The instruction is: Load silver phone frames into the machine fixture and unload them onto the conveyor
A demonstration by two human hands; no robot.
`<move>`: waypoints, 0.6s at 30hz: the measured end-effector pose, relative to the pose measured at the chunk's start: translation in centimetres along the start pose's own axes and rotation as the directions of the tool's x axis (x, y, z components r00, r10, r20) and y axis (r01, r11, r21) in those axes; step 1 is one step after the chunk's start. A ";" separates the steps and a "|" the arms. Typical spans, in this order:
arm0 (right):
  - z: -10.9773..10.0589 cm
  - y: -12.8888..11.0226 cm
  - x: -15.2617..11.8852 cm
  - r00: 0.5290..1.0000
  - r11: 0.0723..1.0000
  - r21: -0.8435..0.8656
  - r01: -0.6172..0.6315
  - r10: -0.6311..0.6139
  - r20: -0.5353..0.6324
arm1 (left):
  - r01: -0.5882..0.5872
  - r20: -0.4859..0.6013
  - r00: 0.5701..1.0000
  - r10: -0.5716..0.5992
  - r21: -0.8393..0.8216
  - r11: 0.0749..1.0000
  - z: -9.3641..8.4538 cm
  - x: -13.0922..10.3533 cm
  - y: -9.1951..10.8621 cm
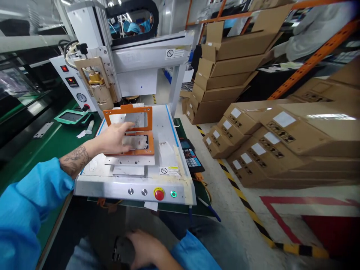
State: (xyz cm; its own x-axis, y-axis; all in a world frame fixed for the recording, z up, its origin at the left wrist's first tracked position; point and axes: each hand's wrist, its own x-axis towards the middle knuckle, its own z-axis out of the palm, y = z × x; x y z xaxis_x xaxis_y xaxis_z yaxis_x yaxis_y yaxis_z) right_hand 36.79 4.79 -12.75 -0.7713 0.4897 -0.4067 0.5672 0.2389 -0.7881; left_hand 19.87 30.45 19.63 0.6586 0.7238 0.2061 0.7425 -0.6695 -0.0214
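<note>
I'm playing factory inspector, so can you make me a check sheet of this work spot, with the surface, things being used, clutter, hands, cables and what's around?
Surface: white machine bed beside a green tabletop
Things in use: orange fixture, its hinged frame raised; a flat part lies inside
Clutter: tiny metal bits on the bed; green-edged holder and white tube on the tabletop
Hands: left hand spread at the fixture, exact contact unclear; right hand low down, holding a dark object
Cables: loops by the machine's upper part
Surroundings: stacked cardboard boxes; yellow-and-black floor tape
</note>
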 end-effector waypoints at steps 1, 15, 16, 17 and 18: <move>-0.7 -0.6 -0.7 1.000 0.999 0.037 0.025 -0.025 0.002 | 0.003 0.079 0.997 -0.001 -0.023 1.000 0.8 -0.4 -0.1; -27.9 -11.6 -10.9 0.728 0.910 -0.403 0.096 -0.340 -0.595 | 0.099 -0.115 0.988 -0.100 -0.013 0.995 -3.5 -6.3 -5.2; -30.3 -12.5 -8.6 0.710 0.865 -0.499 0.048 -0.381 -0.592 | 0.170 -0.100 0.981 -0.165 0.035 0.985 -4.3 -9.4 -7.0; -32.5 -13.3 -6.2 0.729 0.824 -0.566 0.013 -0.395 -0.559 | 0.244 -0.066 0.969 -0.239 0.089 0.966 -4.9 -13.1 -9.1; -34.2 -13.9 -3.9 0.759 0.793 -0.609 -0.010 -0.390 -0.521 | 0.334 -0.040 0.942 -0.332 0.144 0.931 -5.2 -17.3 -11.5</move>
State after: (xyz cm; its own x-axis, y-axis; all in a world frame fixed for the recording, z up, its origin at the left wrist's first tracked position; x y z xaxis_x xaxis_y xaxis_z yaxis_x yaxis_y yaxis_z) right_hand 41.77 28.27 15.61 -0.6568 0.7151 0.2391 0.6334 0.6953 -0.3396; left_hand -0.66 24.74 21.42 0.3690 0.8977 0.2407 0.9294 -0.3573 -0.0923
